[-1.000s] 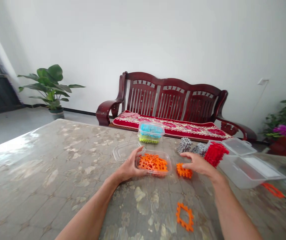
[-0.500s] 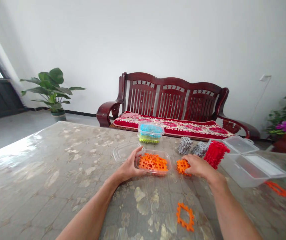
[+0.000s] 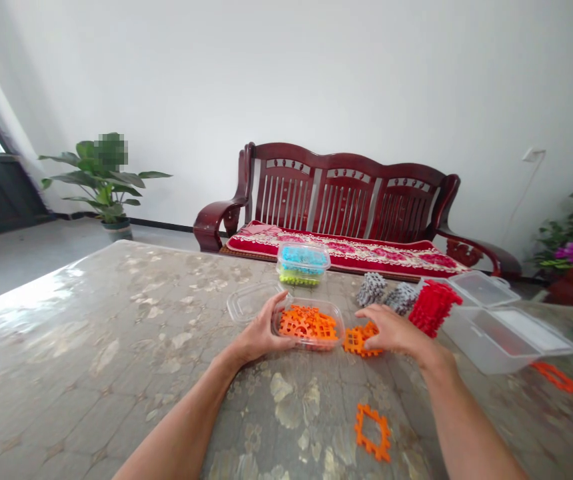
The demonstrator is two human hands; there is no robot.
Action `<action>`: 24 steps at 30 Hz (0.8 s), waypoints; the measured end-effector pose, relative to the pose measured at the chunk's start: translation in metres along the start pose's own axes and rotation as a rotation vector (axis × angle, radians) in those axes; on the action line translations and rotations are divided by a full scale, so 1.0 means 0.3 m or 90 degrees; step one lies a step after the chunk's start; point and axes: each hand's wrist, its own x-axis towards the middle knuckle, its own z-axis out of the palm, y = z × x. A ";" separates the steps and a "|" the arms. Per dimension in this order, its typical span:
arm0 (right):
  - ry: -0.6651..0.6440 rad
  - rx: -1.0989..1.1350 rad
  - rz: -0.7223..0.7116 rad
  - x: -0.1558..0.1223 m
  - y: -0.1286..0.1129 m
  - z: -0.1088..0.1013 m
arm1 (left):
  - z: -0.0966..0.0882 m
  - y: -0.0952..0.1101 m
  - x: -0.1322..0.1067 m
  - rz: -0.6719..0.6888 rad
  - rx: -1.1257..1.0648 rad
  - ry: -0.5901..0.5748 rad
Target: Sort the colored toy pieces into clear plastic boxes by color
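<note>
My left hand (image 3: 262,328) grips the left end of a clear plastic tub (image 3: 341,328), which holds orange interlocking plastic pieces (image 3: 306,323). Just right of the tub, a small pile of orange pieces (image 3: 357,341) rests on the table. Over the right side of this pile is my right hand (image 3: 395,331), its thumb and forefinger spread apart. The thumb is at the pile's edge; the other fingertips are partly hidden. One orange square frame piece (image 3: 372,432) lies nearer to me. A clear lid (image 3: 246,303) lies behind my left hand.
Behind the tub stand stacked clear containers (image 3: 303,263) with blue and green pieces. Grey stacks (image 3: 371,289) and a red stack (image 3: 433,308) are at the right, beside an open translucent box (image 3: 491,340). A wooden bench (image 3: 346,200) stands beyond the patterned table (image 3: 116,360).
The orange pieces by my right hand have shifted left and spread out towards the tub. My right hand's fingers have opened wider. My left hand stays on the tub.
</note>
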 end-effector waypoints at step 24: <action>0.161 0.055 -0.096 0.080 -0.287 -0.042 | -0.021 -0.072 0.009 0.047 0.084 0.042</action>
